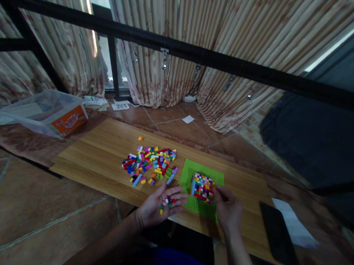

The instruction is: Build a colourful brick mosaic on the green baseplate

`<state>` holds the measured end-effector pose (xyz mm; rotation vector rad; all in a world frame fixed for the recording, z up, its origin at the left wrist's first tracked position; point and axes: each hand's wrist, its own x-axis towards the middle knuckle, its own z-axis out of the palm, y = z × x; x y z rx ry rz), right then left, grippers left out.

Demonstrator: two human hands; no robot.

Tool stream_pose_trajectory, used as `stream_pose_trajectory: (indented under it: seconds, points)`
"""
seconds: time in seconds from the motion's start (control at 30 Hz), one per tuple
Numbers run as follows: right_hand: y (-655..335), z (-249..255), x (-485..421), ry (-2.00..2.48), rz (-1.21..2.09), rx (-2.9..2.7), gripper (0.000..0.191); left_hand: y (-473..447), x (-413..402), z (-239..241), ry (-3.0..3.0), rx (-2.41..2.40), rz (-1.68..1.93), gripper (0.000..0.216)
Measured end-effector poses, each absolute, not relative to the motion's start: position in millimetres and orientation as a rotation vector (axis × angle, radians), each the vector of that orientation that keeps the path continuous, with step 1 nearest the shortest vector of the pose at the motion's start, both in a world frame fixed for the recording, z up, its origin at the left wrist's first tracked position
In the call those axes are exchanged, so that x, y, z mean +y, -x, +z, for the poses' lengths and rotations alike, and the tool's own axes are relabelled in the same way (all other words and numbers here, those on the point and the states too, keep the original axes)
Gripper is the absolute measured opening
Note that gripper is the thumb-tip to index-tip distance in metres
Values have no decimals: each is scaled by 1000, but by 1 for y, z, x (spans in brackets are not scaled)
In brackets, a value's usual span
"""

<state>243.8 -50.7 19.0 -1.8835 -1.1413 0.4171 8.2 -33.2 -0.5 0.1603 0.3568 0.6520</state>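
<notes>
My left hand (pixel 157 204) lies palm up at the near edge of the wooden board (pixel 104 152), cupped under several small coloured bricks (pixel 168 202). My right hand (pixel 228 207) rests on the near right corner of the green baseplate (pixel 192 169), its fingers curled beside a multicoloured block of bricks (pixel 203 187) built on the plate; whether it holds anything is hidden. A loose pile of coloured bricks (pixel 151 163) lies on the board to the left of the plate. One orange brick (pixel 140 138) sits alone behind the pile.
A clear plastic bin with an orange label (pixel 50 112) stands at the back left. A black phone (pixel 277 234) and white paper (pixel 294 225) lie to the right. Black rails (pixel 199 56) and curtains (pixel 156 79) close off the back. Tiled floor surrounds the board.
</notes>
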Motion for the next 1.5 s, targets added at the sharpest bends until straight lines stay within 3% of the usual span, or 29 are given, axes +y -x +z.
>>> stream_pose_trajectory:
  seconds: [0.4, 0.67, 1.5]
  points:
    - [-243, 18, -35, 2007, 256, -1294, 37, -9, -33, 0, -168, 368, 648, 57]
    - [-243, 18, -32, 1998, 294, -1298, 31, -9, -35, 0, -174, 380, 647, 56]
    - [-252, -3, -22, 1822, 555, -940, 43, -9, -34, 0, -188, 373, 641, 55]
